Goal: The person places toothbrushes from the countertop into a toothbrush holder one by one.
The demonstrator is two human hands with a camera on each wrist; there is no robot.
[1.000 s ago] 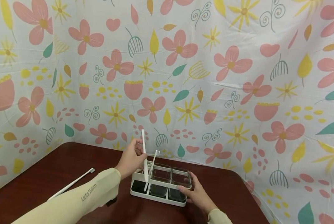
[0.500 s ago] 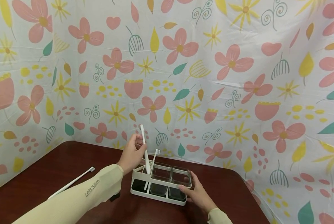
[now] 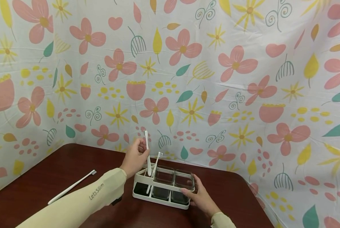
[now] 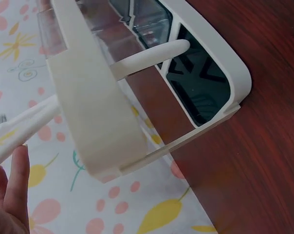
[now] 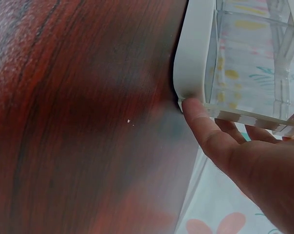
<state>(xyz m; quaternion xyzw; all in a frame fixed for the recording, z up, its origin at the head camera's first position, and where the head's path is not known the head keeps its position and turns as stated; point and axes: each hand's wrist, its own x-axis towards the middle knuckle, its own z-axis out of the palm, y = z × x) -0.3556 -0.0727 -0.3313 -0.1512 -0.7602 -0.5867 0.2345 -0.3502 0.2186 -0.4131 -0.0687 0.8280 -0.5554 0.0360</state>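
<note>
My left hand (image 3: 135,156) pinches a white toothbrush (image 3: 147,142) by its handle, head up and nearly upright. Its lower end is at the top left opening of the white toothbrush holder (image 3: 144,179). In the left wrist view the held toothbrush (image 4: 25,124) passes behind the holder's upper rail (image 4: 91,102), which hides part of it. A second toothbrush (image 3: 157,161) leans in the holder, its foot on the dark base pad. My right hand (image 3: 201,196) grips the holder's right end, thumb on the front of the upper rail (image 5: 190,63).
A third white toothbrush (image 3: 73,186) lies on the dark red-brown table (image 3: 221,183) at the left. Two clear cups (image 3: 164,175) sit side by side in the holder. A floral curtain (image 3: 201,95) hangs behind the table.
My left hand has raised the toothbrush from in front of the upper rail, then lowered it slightly with its end over the left opening. My right hand keeps its grip on the holder.
</note>
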